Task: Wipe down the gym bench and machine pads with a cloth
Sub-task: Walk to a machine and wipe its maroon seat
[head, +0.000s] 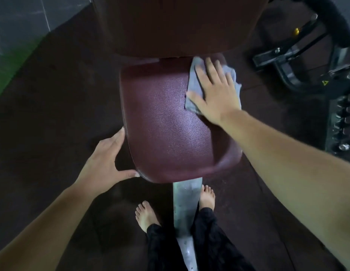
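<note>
A maroon padded seat (166, 126) fills the middle of the view, with a darker maroon back pad (176, 26) rising above it. A grey cloth (191, 90) lies on the seat's far right corner. My right hand (215, 92) presses flat on the cloth with straight, spread fingers. My left hand (107, 159) rests against the seat's left front edge, fingers along the side and thumb at the front corner.
A grey metal frame beam (187, 204) runs from under the seat between my bare feet. Black machine parts and a weight stack (344, 122) stand at the right. Dark rubber floor surrounds the seat; a green strip (12, 67) lies far left.
</note>
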Tool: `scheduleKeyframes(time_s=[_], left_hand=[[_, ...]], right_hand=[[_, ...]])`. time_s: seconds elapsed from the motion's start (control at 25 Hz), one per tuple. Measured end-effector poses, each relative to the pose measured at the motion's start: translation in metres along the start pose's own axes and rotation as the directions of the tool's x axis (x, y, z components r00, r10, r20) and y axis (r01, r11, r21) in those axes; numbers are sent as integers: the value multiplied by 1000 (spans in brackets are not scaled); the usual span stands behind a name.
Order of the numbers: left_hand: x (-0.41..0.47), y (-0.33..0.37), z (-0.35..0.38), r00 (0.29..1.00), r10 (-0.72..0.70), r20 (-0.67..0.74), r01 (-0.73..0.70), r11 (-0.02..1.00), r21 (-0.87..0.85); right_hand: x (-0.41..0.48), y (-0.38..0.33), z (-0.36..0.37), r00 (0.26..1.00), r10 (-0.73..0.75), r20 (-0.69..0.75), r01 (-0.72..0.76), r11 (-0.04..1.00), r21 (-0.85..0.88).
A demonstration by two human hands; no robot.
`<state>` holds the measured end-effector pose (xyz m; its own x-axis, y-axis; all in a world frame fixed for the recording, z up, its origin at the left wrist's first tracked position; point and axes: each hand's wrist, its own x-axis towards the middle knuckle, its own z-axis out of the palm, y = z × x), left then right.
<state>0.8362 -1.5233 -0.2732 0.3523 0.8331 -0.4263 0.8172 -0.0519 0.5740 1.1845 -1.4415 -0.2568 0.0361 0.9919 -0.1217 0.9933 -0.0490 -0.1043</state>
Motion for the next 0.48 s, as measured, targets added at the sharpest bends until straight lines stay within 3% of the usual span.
scheduleKeyframes(time_s=[0.12,0.32,0.48], left_hand=[[0,0,-2,1000,16,14,-16,1000,19],[0,-1,2,1000,8,-7,-8,999,37],[-1,-1,1,999,42,-3,-41,998,42]], right_hand=[[-39,19,9,995,-94,41,94,996,4],[14,15,-6,999,-20,36,19,1000,18],[-106,-2,18,995,-86,50,87,996,-26]])
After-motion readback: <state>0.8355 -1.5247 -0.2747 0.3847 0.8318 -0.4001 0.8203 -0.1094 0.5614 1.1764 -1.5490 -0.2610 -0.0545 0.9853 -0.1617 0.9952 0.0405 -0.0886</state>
